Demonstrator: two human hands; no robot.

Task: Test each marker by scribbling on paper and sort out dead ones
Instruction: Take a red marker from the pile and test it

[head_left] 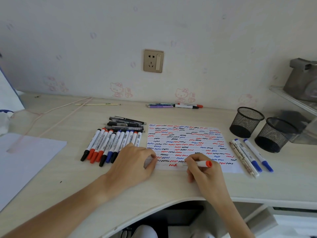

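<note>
The right hand grips a red whiteboard marker, its tip on the scribble-covered paper near the front edge. The left hand, fingers curled and empty, pins the paper's corner. Barrel print is unreadable.

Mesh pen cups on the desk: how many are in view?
2. One mesh pen cup stands at the right of the desk beyond the scribbled paper; the second mesh pen cup stands just right of it and nearer the camera. Both look empty; none seems hidden.
</note>
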